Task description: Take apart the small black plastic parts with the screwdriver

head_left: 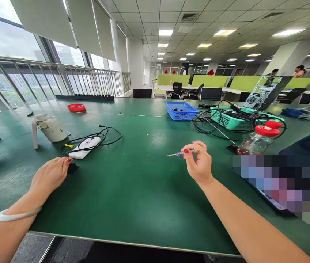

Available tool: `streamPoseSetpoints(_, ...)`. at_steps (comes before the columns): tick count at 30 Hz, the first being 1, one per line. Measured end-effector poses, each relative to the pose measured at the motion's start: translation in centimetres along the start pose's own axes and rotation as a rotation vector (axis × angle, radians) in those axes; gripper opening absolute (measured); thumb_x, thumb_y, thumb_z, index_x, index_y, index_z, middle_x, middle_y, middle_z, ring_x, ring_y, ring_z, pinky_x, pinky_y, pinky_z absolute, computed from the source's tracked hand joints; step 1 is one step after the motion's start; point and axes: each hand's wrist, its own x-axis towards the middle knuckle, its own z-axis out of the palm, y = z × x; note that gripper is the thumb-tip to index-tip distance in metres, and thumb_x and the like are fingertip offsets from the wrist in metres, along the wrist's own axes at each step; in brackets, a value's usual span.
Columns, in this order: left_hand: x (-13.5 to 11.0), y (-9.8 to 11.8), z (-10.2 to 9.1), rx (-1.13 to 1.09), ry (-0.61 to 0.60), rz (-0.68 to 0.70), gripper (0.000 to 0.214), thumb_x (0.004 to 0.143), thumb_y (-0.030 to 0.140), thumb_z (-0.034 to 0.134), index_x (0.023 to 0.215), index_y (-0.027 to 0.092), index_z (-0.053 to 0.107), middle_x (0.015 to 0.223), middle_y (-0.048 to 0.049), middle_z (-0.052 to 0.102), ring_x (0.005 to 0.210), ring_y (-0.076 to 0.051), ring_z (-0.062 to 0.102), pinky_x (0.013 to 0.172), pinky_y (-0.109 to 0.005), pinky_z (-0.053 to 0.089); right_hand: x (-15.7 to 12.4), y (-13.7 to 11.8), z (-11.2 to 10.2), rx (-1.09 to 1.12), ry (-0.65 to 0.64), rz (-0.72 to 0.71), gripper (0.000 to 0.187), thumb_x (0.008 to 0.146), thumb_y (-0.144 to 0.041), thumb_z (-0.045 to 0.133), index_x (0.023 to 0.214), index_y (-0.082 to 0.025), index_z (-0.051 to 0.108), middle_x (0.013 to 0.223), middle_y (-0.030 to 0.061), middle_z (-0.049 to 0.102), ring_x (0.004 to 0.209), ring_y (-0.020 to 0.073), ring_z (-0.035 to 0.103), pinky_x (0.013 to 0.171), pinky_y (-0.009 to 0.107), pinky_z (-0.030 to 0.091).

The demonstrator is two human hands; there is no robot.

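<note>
My right hand (201, 165) is raised over the green table, its fingers closed round a small screwdriver (174, 155) with a see-through handle. The thin metal tip points left and touches nothing. At the left, low over the tabletop, my left hand (48, 176) has thumb and fingers pinched on a small black piece (73, 168). Most of that piece is behind the fingers, so its kind is unclear. Just beyond the left hand lies a white power bank (85, 147) with a black cable (113, 140) looped over it.
A cream jug (51, 128) stands left, near a red tray (76, 107). Farther back are a blue basket (182, 111) holding black bits and a green basket (230, 120) with cables. On the right stands a red-lidded jar (260, 140). Another person's hand shows at far left.
</note>
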Motion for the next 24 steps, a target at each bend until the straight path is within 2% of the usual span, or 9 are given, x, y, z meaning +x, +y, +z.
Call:
streamPoseSetpoints(3, 0.0, 0.1, -0.1, -0.014, -0.038, -0.022, 0.057, 0.103, 0.039, 0.016, 0.121, 0.017, 0.066, 0.123, -0.0141, 0.069, 0.109, -0.030, 0.065, 0.086, -0.039, 0.048, -0.3, 0.2, 0.6, -0.036, -0.144, 0.066, 0.040, 0.098, -0.051, 0.048, 0.070, -0.025, 0.059, 0.060, -0.0020, 0.065, 0.059, 0.0169, 0.057, 0.087, 0.040, 0.046)
streamPoseSetpoints(5, -0.1, 0.1, -0.1, -0.027, -0.054, -0.028, 0.056, 0.103, 0.040, 0.018, 0.118, 0.018, 0.067, 0.122, -0.0143, 0.070, 0.109, -0.030, 0.065, 0.084, -0.038, 0.047, -0.5, 0.2, 0.9, -0.037, -0.196, 0.126, 0.044, 0.097, -0.055, 0.048, 0.066, -0.025, 0.059, 0.057, -0.0014, 0.064, 0.059, 0.0175, 0.056, 0.084, 0.040, 0.047)
streamPoseSetpoints(9, 0.0, 0.3, -0.5, -0.064, -0.093, -0.103, 0.056, 0.102, 0.049, 0.021, 0.119, 0.020, 0.066, 0.116, -0.0149, 0.072, 0.102, -0.031, 0.067, 0.074, -0.036, 0.045, -0.8, 0.3, 0.9, 0.005, -0.121, 0.320, 0.048, 0.095, -0.060, 0.045, 0.067, -0.024, 0.061, 0.059, 0.0005, 0.063, 0.060, 0.0187, 0.057, 0.074, 0.038, 0.048)
streamPoseSetpoints(11, 0.0, 0.6, -0.9, -0.085, -0.109, -0.150, 0.059, 0.100, 0.054, 0.021, 0.120, 0.021, 0.066, 0.112, -0.0149, 0.074, 0.098, -0.032, 0.067, 0.069, -0.035, 0.044, -0.8, 0.3, 0.8, 0.025, -0.097, 0.369, 0.048, 0.095, -0.060, 0.045, 0.068, -0.024, 0.061, 0.059, 0.0007, 0.062, 0.060, 0.0185, 0.057, 0.070, 0.036, 0.048)
streamPoseSetpoints(16, 0.0, 1.6, -1.9, -0.122, -0.119, -0.245, 0.066, 0.091, 0.072, 0.032, 0.115, 0.023, 0.069, 0.103, -0.0130, 0.075, 0.095, -0.033, 0.068, 0.067, -0.034, 0.046, -0.9, 0.1, 1.1, 0.006, -0.111, 0.303, 0.046, 0.094, -0.058, 0.046, 0.065, -0.024, 0.060, 0.062, 0.0015, 0.064, 0.063, 0.0190, 0.058, 0.074, 0.038, 0.049)
streamPoseSetpoints(18, 0.0, 1.8, -2.0, -0.119, -0.107, -0.254, 0.068, 0.089, 0.074, 0.034, 0.114, 0.023, 0.069, 0.105, -0.0134, 0.075, 0.095, -0.033, 0.068, 0.070, -0.036, 0.048, -1.0, 0.0, 1.4, -0.007, -0.121, 0.264, 0.045, 0.094, -0.055, 0.047, 0.064, -0.024, 0.060, 0.061, 0.0011, 0.064, 0.063, 0.0189, 0.058, 0.077, 0.040, 0.049)
streamPoseSetpoints(21, -0.1, 1.8, -1.7, -0.070, -0.038, -0.198, 0.068, 0.089, 0.073, 0.035, 0.112, 0.021, 0.070, 0.118, -0.0153, 0.070, 0.102, -0.034, 0.066, 0.077, -0.039, 0.049, -1.1, -0.4, 1.4, 0.006, -0.113, 0.191, 0.041, 0.095, -0.049, 0.049, 0.064, -0.025, 0.058, 0.057, 0.0001, 0.062, 0.062, 0.0191, 0.058, 0.075, 0.039, 0.049)
streamPoseSetpoints(24, -0.2, 1.7, -1.2, -0.014, 0.021, -0.129, 0.064, 0.092, 0.068, 0.032, 0.107, 0.019, 0.070, 0.122, -0.0162, 0.067, 0.105, -0.033, 0.065, 0.083, -0.040, 0.049, -1.1, -1.3, 1.0, 0.061, -0.024, 0.054, 0.034, 0.096, -0.041, 0.049, 0.067, -0.026, 0.057, 0.054, -0.0021, 0.059, 0.057, 0.0172, 0.054, 0.079, 0.040, 0.050)
